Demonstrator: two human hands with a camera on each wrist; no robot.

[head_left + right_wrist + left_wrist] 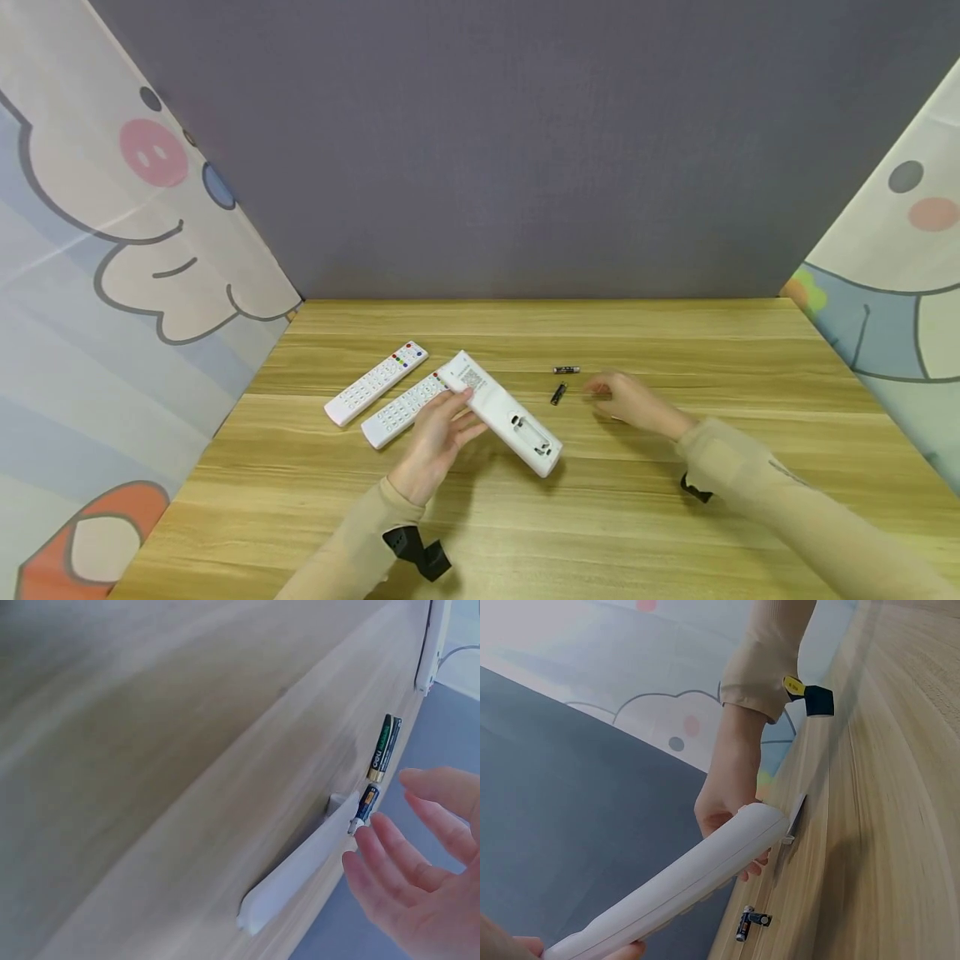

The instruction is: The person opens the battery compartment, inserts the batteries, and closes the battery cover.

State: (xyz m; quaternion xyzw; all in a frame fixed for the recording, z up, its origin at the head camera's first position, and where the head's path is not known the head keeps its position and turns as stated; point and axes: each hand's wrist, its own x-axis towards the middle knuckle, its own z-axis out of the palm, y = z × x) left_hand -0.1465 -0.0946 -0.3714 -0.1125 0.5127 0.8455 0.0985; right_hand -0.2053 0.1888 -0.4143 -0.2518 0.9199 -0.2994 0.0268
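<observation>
My left hand (431, 442) grips a white remote control (498, 408) held above the table, its back up and the battery slot uncovered. Two small black batteries (566, 369) lie on the table beyond the remote's right side, close together. Just right of them is my right hand (626, 402), fingers loosely bent and apart, holding nothing. In the right wrist view a slim white cover (296, 870) lies by the batteries (385, 746), near the fingers; the hand mostly hides it in the head view.
Two more white remotes lie button side up at the left: one outermost (375, 385), the other (401, 412) partly behind the held remote. A grey panel (540, 167) rises at the wooden table's (600, 517) back edge. Cartoon-printed sheets (90, 333) hang at both sides.
</observation>
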